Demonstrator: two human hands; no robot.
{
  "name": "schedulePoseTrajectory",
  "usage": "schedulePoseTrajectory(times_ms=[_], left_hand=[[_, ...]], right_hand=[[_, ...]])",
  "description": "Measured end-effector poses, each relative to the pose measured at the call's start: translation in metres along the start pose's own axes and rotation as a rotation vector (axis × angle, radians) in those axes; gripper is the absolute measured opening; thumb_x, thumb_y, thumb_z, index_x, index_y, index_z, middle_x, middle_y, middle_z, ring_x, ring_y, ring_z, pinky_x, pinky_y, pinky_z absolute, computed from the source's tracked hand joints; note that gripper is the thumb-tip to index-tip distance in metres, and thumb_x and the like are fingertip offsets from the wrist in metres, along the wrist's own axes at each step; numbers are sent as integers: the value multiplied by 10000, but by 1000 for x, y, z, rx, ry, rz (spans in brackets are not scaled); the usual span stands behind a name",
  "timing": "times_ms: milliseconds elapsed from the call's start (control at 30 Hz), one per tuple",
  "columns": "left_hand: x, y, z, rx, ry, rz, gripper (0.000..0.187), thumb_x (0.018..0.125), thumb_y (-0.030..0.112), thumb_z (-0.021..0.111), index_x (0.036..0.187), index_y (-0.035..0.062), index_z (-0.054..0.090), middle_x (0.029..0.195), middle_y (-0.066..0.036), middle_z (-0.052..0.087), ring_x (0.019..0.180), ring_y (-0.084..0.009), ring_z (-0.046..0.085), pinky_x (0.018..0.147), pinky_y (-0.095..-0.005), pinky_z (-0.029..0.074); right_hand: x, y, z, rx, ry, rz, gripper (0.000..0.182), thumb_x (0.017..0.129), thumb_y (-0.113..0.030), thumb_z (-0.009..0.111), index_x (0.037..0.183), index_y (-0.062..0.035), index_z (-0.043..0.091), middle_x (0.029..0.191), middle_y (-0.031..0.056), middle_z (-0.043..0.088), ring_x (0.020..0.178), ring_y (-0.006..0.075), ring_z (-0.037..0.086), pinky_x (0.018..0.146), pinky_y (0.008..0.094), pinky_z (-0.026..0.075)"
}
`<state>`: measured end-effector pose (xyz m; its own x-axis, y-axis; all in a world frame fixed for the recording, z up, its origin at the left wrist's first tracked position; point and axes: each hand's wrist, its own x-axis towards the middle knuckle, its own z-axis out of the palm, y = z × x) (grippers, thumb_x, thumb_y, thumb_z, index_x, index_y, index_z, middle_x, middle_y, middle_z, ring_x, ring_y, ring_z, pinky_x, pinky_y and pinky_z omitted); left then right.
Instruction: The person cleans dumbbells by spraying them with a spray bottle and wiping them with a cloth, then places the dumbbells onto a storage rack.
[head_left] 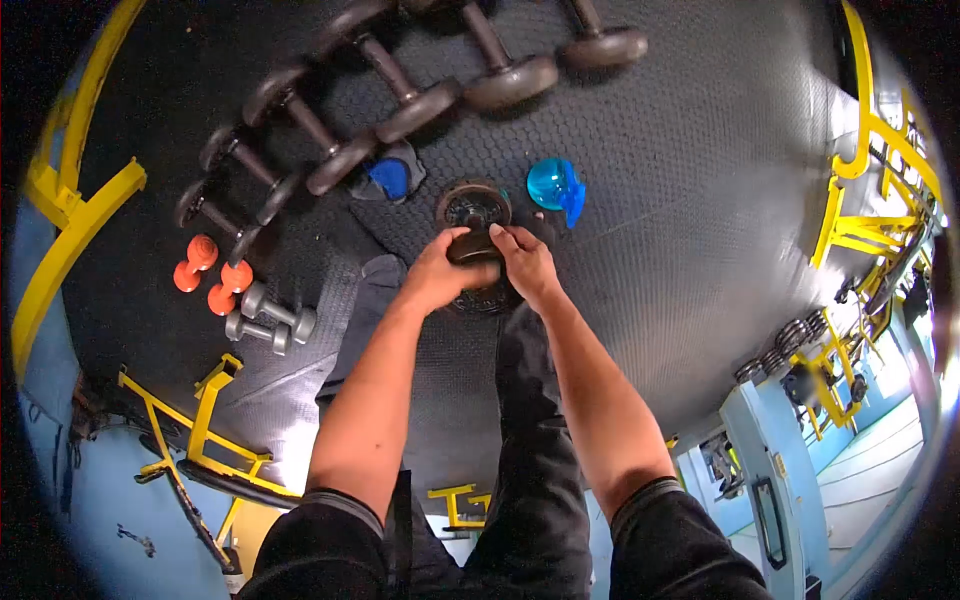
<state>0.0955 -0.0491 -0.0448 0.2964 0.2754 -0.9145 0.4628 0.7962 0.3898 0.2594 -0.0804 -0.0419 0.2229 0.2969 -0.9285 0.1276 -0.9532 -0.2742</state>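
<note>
Between my two hands is a dark round weight plate (472,250), gripped at its edges. My left hand (440,272) holds its left side, with the thumb along the top. My right hand (526,262) has its fingers closed on the right side. Just beyond the hands, a dark round plate (474,196) lies on the black mat. Another dark round piece (482,299) shows partly beneath my hands; its shape is unclear. A blue bottle (548,184) stands or lies to the right, and a grey and blue cloth item (390,178) lies to the left.
Several large dark dumbbells (400,85) form a curved row beyond and left. Orange dumbbells (230,286) and grey dumbbells (278,312) lie at the left. Yellow frames (80,230) stand at both sides. My black-trousered legs (535,420) are below my hands.
</note>
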Motion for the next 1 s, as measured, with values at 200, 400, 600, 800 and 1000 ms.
schedulePoseTrajectory(times_ms=[200,400,600,800,1000], left_hand=[[-31,-11,-3,391,72,61,808,523,116,881,1215,82,466,1157,-132,576,1100,-297,557,927,-382,443],[-43,-23,-8,446,24,14,757,492,87,878,1147,89,498,1091,-129,597,1076,-321,551,909,-397,448],[-59,-58,6,446,13,50,738,557,122,858,1189,119,478,1132,-131,548,1135,-358,494,952,-428,417],[-69,-103,16,560,-137,15,676,558,157,857,1109,84,472,1116,-148,522,1095,-359,503,928,-431,423],[-99,-89,10,630,-120,144,632,545,179,859,1047,78,489,1047,-131,565,1040,-347,535,888,-428,434]], right_hand=[[-27,14,8,130,-41,41,472,831,-441,640,1060,-29,649,938,142,675,930,220,634,828,313,463],[30,37,21,228,-407,367,497,792,-390,691,1064,22,632,862,73,628,757,184,576,655,317,468],[75,87,80,539,-610,603,289,767,-228,727,907,2,622,872,115,613,743,224,605,661,333,502],[42,124,101,720,-421,680,189,739,-124,727,716,-74,546,619,32,517,537,167,504,516,337,445],[4,107,98,686,-259,563,180,727,-104,682,637,-90,527,562,32,492,469,175,477,439,348,401]])
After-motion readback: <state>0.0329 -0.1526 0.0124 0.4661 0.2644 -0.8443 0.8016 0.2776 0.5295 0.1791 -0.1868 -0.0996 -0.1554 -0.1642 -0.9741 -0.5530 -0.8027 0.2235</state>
